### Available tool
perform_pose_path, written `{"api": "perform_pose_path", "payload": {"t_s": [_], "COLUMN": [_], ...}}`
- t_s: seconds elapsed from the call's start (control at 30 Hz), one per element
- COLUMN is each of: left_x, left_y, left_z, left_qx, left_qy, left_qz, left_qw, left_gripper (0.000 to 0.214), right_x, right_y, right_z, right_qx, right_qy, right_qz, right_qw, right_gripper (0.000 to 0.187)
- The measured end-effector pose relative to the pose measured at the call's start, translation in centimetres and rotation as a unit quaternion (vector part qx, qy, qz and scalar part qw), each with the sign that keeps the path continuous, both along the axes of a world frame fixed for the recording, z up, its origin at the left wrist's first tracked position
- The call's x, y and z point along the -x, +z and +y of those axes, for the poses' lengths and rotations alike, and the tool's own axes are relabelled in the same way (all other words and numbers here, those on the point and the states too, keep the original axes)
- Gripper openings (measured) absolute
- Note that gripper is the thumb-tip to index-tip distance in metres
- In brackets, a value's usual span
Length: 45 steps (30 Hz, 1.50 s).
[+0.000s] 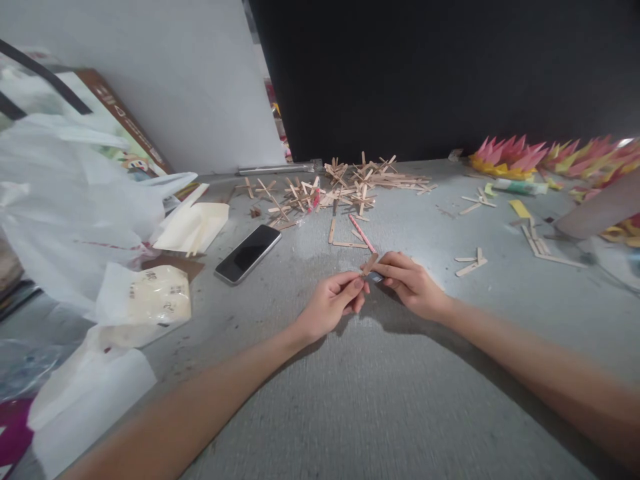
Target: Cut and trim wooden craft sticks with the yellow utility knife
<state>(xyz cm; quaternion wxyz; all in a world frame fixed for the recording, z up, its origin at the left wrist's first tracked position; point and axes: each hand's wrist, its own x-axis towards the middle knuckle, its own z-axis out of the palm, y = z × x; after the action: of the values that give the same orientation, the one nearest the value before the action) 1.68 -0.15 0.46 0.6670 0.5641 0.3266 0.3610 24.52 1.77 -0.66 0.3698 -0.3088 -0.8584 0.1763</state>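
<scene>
My left hand [334,303] is closed, thumb against fingers, pinching a short wooden craft stick [371,263] that points up and away. Close by on its right, my right hand [413,285] is also closed, its fingertips around a small grey-blue flat thing [379,275] against the stick. Its kind is too small to make out. Just beyond the hands, a pink-and-white striped stick [362,233] lies on the grey table [320,400]. Beside it, craft sticks joined into an angle [345,244] lie flat.
Behind lies a heap of crossed wooden sticks [350,187]. A phone [249,254], a paper food tray [197,227] and a white plastic bag [75,200] are at left. Small stick shapes [471,262], a glue tube [520,187] and pink-yellow paper flowers [510,158] sit at right.
</scene>
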Motion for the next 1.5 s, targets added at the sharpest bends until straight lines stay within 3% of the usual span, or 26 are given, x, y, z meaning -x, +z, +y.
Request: {"api": "perform_pose_path", "payload": {"t_s": [1.5], "left_x": [0.08], "left_y": [-0.67], "left_z": [-0.06], "left_qx": [-0.005], "left_qy": [-0.012], "left_qz": [0.017], "left_qw": [1.000], "left_gripper": [0.042], "right_x": [-0.09], "right_y": [-0.07], "right_z": [-0.29], "right_qx": [-0.026], "right_qy": [0.001], "right_qz": [-0.006], "right_qw": [1.000], "right_gripper": [0.036]}}
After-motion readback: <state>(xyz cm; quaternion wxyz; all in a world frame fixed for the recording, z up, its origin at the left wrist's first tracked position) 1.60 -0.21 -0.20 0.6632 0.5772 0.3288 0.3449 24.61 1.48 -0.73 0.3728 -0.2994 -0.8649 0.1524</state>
